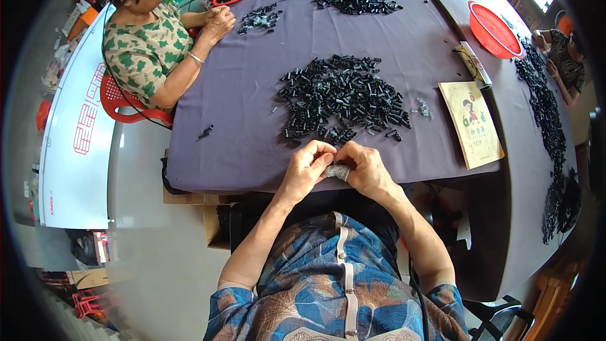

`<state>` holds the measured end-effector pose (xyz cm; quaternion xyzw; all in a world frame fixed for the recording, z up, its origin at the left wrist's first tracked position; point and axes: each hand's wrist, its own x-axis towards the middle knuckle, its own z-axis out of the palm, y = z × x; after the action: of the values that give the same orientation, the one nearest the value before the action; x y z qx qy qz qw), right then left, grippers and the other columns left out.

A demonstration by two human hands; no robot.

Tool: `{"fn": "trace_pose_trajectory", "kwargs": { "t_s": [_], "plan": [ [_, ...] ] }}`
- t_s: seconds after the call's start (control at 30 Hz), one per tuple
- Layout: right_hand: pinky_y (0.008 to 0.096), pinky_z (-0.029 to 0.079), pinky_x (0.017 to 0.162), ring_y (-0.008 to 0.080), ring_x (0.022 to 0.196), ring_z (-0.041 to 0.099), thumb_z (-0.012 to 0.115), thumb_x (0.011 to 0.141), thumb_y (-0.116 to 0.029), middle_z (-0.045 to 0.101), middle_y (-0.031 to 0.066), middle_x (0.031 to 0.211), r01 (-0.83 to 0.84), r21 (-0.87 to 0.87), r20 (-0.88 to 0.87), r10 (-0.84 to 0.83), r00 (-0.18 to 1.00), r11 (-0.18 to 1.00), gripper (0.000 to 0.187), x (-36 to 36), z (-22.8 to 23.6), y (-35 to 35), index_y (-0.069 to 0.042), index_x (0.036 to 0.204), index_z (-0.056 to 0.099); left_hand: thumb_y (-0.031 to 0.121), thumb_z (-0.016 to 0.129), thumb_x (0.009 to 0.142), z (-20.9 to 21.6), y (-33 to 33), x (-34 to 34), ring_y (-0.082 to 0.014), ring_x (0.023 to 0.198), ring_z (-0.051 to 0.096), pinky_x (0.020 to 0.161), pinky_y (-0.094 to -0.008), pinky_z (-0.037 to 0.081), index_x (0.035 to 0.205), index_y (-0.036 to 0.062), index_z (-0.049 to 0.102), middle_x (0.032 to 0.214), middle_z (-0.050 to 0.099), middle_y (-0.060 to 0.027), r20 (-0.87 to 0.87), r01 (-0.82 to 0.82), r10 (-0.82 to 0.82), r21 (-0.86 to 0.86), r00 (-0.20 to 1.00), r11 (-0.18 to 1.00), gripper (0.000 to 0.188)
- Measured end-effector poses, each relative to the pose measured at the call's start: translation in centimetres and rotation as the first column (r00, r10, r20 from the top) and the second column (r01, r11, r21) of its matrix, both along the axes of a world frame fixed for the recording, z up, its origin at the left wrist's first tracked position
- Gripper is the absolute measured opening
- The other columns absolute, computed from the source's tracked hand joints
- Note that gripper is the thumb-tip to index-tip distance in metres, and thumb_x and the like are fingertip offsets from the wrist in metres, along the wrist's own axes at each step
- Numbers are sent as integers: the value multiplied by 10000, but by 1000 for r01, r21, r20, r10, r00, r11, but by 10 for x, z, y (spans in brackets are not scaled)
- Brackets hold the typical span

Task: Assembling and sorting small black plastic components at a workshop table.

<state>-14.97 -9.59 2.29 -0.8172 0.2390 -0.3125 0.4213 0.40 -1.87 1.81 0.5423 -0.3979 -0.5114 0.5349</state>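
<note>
A patterned blue and brown shirt [315, 303] on the person lies nearest the camera. Beyond it spreads a table [221, 120] under a dark grey cloth. A co-worker [148, 50] in a green-patterned top sits at its left side, both hands brought together over the edge. The main pile of black pieces [341, 98], short and tube-like, lies on the cloth just beyond the person's hands. A red basket [495, 33] stands farther off to the right, and a yellow booklet [470, 123] lies at the right of the pile.

The left hand [302, 169] and right hand [369, 169] meet over the near table edge, fingers bent and fingertips close together in a pinch; I cannot tell what, if anything, they grip. A pale grey wrap [338, 172] shows by the right hand's fingers. Smallest are some clear bits [423, 108] between pile and booklet, and a few loose black pieces [206, 131] well left of the pile.
</note>
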Motion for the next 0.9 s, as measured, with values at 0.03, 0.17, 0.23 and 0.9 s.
{"fn": "trace_pose_trajectory", "kwargs": {
  "t_s": [0.03,0.17,0.23,0.9],
  "plan": [
    [305,501,602,210,659,642,728,740,-24,643,92,724,-5,1,1,5,1000,1000,194,0,0,-1,-18,870,584,147,552,947,1,-2,-2,-18,553,428,449,-159,346,1001,36,552,766,534,19,-55,-2,0,-39,998,999,123],
    [282,520,660,179,734,678,733,762,-73,685,95,793,2,39,22,-3,1000,999,325,0,0,-6,-36,1058,606,116,562,933,-6,-15,-4,-17,535,417,425,-163,328,1033,48,485,786,515,11,-200,-30,20,-49,980,998,143],
    [279,523,675,161,746,677,725,777,-81,686,91,808,11,37,-30,-10,1000,999,350,-3,6,-15,-39,1105,612,94,556,928,-2,-28,-9,-18,528,418,419,-165,325,1045,51,472,789,514,6,-167,-71,58,-69,984,995,151],
    [403,467,742,341,839,535,572,635,100,512,153,919,-26,-309,42,41,998,951,450,1,4,-8,1,1071,524,0,609,866,14,-23,8,1,585,450,445,-141,321,1059,30,567,825,587,13,-358,98,-82,26,930,995,200]
  ]
}}
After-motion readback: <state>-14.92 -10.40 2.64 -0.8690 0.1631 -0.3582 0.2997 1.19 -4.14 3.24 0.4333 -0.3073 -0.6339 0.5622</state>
